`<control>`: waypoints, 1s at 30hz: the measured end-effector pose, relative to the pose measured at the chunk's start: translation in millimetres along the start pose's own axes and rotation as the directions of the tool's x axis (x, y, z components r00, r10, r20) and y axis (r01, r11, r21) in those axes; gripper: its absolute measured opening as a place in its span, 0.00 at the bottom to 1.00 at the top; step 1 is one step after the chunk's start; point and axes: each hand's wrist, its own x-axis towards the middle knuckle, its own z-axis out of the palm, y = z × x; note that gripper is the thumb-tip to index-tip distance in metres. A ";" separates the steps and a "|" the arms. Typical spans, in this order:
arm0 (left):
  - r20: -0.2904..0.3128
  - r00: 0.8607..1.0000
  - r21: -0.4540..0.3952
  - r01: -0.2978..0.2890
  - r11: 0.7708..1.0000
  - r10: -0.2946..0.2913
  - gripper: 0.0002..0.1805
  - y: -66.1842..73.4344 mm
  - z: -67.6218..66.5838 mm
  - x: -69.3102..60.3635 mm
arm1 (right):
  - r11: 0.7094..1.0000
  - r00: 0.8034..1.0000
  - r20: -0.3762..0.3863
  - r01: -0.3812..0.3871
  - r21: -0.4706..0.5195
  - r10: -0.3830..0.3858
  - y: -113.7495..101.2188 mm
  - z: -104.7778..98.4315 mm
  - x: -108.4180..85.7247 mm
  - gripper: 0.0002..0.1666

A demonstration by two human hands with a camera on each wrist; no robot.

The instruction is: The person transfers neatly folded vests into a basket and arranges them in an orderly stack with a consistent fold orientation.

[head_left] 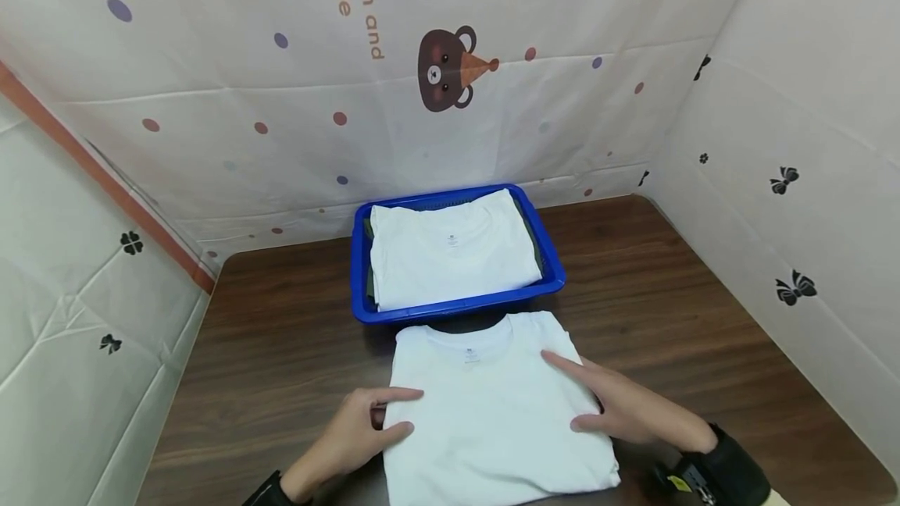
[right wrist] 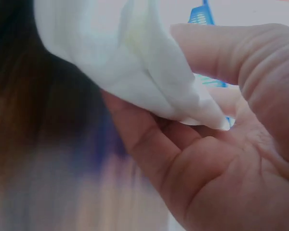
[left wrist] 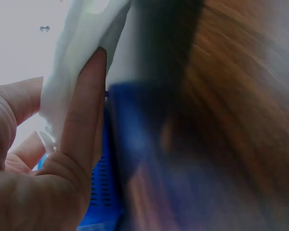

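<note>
A folded white T-shirt (head_left: 492,420) lies on the table in the head view, its round neckline toward the back. My left hand (head_left: 355,428) holds its left side and my right hand (head_left: 622,404) holds its right side. In the left wrist view the thumb (left wrist: 24,98) is on one face of the cloth and the fingers (left wrist: 84,110) are on the other. The right wrist view likewise has the edge of the cloth (right wrist: 149,82) between thumb and fingers. Just behind the shirt stands a blue plastic basket (head_left: 457,308), with another folded white T-shirt (head_left: 450,264) on top inside it.
Dark cloth (head_left: 370,272) shows under the shirt in the basket. The brown wood table (head_left: 281,350) meets a printed fabric backdrop (head_left: 267,178) behind, with more fabric walls at left and right (head_left: 780,240).
</note>
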 end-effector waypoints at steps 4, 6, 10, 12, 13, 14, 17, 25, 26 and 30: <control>0.022 1.000 -0.005 0.014 1.000 -0.014 0.20 12.3 -6.0 -4.6 | 1.000 1.000 0.024 -0.005 -0.001 0.005 -12.6 -9.7 -4.7 0.55; 0.020 1.000 -0.003 0.009 1.000 -0.009 0.20 18.5 -8.8 -6.7 | 1.000 1.000 0.025 0.001 -0.012 -0.001 -18.6 -14.8 -7.5 0.54; 0.005 1.000 0.003 0.005 1.000 -0.005 0.20 31.0 -13.8 -10.4 | 0.999 1.000 0.006 0.022 -0.039 -0.022 -29.2 -25.0 -13.3 0.54; -0.008 1.000 0.017 0.002 1.000 -0.002 0.19 37.4 -16.4 -12.4 | 0.999 1.000 -0.002 0.017 -0.048 -0.017 -34.8 -29.5 -15.7 0.54; -0.014 1.000 0.023 -0.002 1.000 0.002 0.19 40.5 -17.7 -13.5 | 0.999 1.000 -0.005 0.015 -0.050 -0.015 -37.7 -31.5 -16.9 0.53; -0.020 1.000 0.030 -0.009 0.999 0.010 0.19 43.5 -18.8 -14.6 | 0.999 1.000 -0.007 0.014 -0.051 -0.014 -40.7 -33.4 -18.0 0.53; -0.047 0.998 0.035 -0.045 0.998 0.046 0.19 52.4 -21.5 -18.1 | 0.998 1.000 -0.014 0.009 -0.060 -0.010 -49.5 -39.6 -22.0 0.53; -0.124 0.986 0.039 -0.107 0.994 0.111 0.15 72.6 -29.4 -25.9 | 0.983 0.987 -0.128 0.071 -0.168 -0.093 -66.0 -51.0 -28.1 0.51; -0.135 0.984 0.049 -0.109 0.993 0.115 0.15 74.3 -30.8 -26.4 | 0.979 0.981 -0.153 0.092 -0.180 -0.120 -67.3 -51.2 -27.9 0.51; -0.195 0.957 0.123 -0.194 0.973 0.215 0.12 77.2 -35.2 -26.9 | 0.953 0.937 -0.258 0.173 -0.248 -0.237 -71.4 -51.2 -24.9 0.55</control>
